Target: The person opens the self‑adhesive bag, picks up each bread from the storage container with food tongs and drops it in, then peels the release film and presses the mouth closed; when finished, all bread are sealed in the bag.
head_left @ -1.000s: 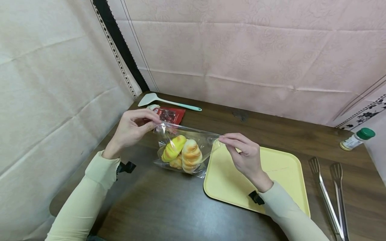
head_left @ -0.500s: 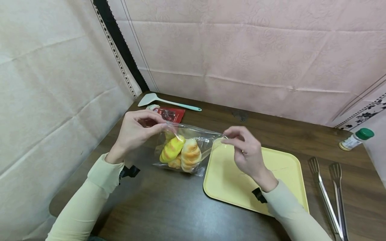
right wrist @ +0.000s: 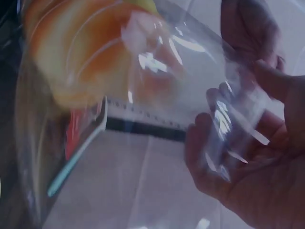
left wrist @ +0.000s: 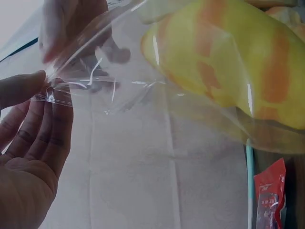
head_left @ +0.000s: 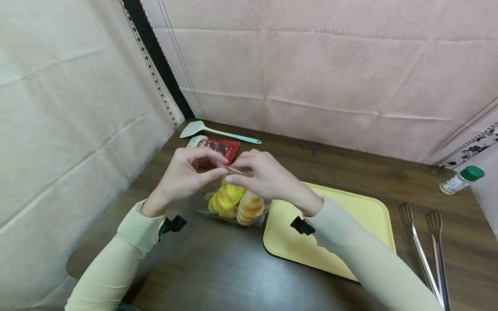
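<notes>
A clear plastic bag (left wrist: 128,102) stands between both hands, its top edge gathered. Inside are a yellow striped toy bread (head_left: 226,196), a cream-and-brown swirled bread (head_left: 250,209) and a smaller brown piece behind them. My left hand (head_left: 184,175) pinches the bag's upper edge between thumb and fingers; the left wrist view shows the film bunched under the thumb. Close against it at the top of the bag, my right hand (head_left: 268,175) pinches the same edge, the film running over its fingers in the right wrist view. Both hands cover part of the bag's mouth in the head view.
To the right of the bag lies a yellow tray (head_left: 288,237), partly under the right forearm. Metal fork-ended tongs (head_left: 420,255) and a green-capped bottle (head_left: 461,180) are farther right. Behind the hands are a red packet (head_left: 227,148) and a pale turquoise spatula (head_left: 229,135).
My right hand has moved left from the bag's far corner to meet the left hand. The left hand has shifted slightly right, and the stretched top edge is now drawn together.
</notes>
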Demonstrator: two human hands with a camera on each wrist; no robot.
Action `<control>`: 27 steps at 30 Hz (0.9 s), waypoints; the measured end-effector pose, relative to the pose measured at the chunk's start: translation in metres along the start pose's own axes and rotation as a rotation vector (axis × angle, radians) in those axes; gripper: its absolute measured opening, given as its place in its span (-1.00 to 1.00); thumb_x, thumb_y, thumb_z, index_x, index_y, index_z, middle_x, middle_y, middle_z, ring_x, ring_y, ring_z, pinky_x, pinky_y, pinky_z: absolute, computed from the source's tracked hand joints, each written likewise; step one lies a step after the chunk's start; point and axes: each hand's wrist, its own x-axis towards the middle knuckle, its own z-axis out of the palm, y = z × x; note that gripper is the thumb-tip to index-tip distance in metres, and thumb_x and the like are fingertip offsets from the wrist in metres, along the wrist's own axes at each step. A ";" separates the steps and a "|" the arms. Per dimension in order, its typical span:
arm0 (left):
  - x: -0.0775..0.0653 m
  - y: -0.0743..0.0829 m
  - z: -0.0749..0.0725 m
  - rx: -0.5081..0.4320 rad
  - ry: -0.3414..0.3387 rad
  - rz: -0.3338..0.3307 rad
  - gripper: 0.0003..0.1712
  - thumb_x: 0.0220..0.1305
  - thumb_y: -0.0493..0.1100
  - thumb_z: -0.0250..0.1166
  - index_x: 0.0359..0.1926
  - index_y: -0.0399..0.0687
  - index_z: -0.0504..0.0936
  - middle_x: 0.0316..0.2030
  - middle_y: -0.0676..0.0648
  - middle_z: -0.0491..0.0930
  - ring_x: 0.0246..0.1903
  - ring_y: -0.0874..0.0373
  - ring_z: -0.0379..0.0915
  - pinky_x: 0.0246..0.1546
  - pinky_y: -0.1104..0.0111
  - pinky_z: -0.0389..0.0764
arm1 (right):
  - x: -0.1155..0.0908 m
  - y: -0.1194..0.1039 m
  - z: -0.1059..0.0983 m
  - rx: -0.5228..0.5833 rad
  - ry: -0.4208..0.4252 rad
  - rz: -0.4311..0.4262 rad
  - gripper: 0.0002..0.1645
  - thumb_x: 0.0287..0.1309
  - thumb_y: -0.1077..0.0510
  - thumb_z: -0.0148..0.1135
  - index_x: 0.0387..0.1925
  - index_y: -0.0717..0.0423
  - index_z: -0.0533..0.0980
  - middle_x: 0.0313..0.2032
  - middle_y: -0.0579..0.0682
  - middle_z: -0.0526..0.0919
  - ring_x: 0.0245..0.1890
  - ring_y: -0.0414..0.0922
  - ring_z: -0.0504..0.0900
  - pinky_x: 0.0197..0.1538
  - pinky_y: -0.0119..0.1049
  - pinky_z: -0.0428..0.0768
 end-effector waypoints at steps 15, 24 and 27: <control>-0.004 -0.009 0.008 0.221 0.025 -0.037 -0.93 0.27 -0.32 0.58 -0.29 -0.10 0.84 -0.38 -0.04 0.82 -0.40 0.29 0.60 -0.31 0.50 0.61 | 0.007 0.001 0.014 -0.048 0.041 0.050 -0.84 0.38 0.06 0.50 -0.35 -0.03 0.79 -0.31 -0.14 0.82 -0.27 -0.16 0.58 -0.13 -0.29 0.51; -0.003 -0.011 0.006 0.147 -0.001 -0.063 -0.95 0.34 -0.34 0.51 -0.27 -0.15 0.79 -0.34 -0.08 0.85 -0.37 0.33 0.72 -0.31 0.49 0.67 | -0.002 0.012 0.010 -0.019 0.041 0.142 -0.87 0.30 0.05 0.57 -0.34 -0.01 0.82 -0.30 -0.13 0.84 -0.24 -0.16 0.68 -0.13 -0.27 0.59; -0.002 -0.013 0.005 0.096 -0.022 -0.090 -0.96 0.38 -0.34 0.48 -0.25 -0.22 0.76 -0.32 -0.14 0.86 -0.34 0.32 0.78 -0.27 0.46 0.73 | -0.006 0.017 0.009 -0.008 0.043 0.170 -0.87 0.30 0.04 0.57 -0.35 -0.03 0.82 -0.30 -0.13 0.84 -0.25 -0.17 0.67 -0.15 -0.28 0.57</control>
